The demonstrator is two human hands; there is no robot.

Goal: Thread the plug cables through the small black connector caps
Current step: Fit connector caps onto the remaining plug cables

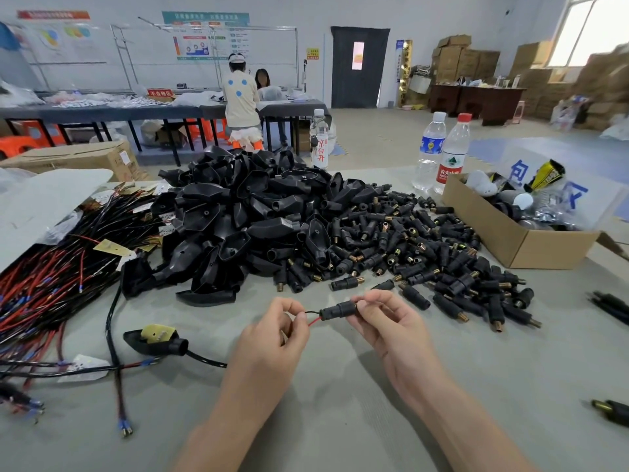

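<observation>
Near cap pile point(425, 247): left hand point(272, 335) pinches wires point(315, 321), right hand point(384, 323) grips connector cap point(338, 310); slack pinch may let wires back out.

My right fingers point(367, 305) are covering the far end of the connector cap point(338, 310), and my left fingers point(299, 315) are hiding where its red and black wires point(315, 321) are running. Right of the cap, the edge of view is cutting off several plugs point(612, 408); left of it, the wire bundle point(34, 301).
</observation>
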